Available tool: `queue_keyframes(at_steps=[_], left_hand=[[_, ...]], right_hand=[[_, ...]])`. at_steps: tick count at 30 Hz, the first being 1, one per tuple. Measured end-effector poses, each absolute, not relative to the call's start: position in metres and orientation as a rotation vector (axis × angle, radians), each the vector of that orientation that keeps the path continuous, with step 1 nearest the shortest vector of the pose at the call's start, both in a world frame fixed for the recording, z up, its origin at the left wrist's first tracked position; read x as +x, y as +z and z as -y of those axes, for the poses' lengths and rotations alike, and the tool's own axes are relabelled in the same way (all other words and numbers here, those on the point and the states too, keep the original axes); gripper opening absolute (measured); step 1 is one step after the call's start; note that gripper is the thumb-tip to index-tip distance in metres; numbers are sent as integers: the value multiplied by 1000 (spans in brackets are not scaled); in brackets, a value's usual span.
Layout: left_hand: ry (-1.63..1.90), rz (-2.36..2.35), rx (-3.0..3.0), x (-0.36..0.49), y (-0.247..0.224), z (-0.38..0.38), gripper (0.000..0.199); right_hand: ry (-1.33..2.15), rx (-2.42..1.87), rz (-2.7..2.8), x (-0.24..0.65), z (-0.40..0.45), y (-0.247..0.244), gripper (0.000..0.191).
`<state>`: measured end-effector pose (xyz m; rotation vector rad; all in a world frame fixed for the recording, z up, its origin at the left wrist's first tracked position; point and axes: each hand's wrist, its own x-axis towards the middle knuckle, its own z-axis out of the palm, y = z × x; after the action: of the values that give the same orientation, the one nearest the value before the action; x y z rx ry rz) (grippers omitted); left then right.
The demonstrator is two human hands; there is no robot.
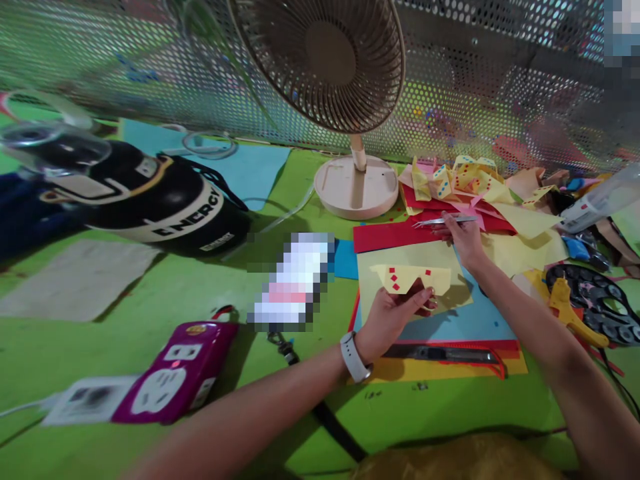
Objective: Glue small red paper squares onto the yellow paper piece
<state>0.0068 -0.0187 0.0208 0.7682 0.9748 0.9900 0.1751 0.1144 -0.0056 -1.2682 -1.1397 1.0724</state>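
- Over the stacked coloured sheets, the left hand (395, 313) pinches a cut yellow paper piece (413, 279) between thumb and fingers, raised above the pale yellow sheet (373, 257).
- Four small red squares show on that piece, three grouped toward its left end and one farther right; its lower edge is notched.
- Above the red paper (375, 238) at the back of the stack, the right hand (464, 237) grips metal tweezers (457, 220), which lie nearly level with their tips pointing left. Whether the tips hold anything, I cannot tell.
- Beneath the pale yellow sheet lies a light blue sheet (450, 329), with orange-yellow paper (425, 372) showing along the near edge.
- Across that near edge rests a utility knife (445, 355), just below the left hand.
- Beyond the right hand sits a heap of folded yellow paper shapes (465, 177) with coloured dots.
- Right of the right forearm are a black tray with round wells (610, 300) and a yellow tool (567, 310).
- To the left stand or lie a blurred phone (295, 277), a magenta power strip (175, 373) and a black bottle (175, 207) reading "ENERGY".
- Behind the stack stands a desk fan (330, 53) on a round base, before a perforated panel (460, 87).
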Motion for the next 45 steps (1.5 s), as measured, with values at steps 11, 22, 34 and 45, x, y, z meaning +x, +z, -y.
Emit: queue_keyframes(at_steps=[11, 22, 34, 45], left_hand=[[981, -988, 781, 6, 20, 17, 23], [992, -948, 793, 7, 18, 17, 20], [995, -936, 810, 6, 17, 17, 24], [1006, -989, 841, 7, 13, 17, 31]], right_hand=[[1106, -1290, 1117, 175, -113, -2, 37], [1084, -1300, 1178, 174, -114, 0, 35], [983, -1301, 1174, 176, -115, -2, 27], [861, -1154, 1123, 201, -95, 52, 28]])
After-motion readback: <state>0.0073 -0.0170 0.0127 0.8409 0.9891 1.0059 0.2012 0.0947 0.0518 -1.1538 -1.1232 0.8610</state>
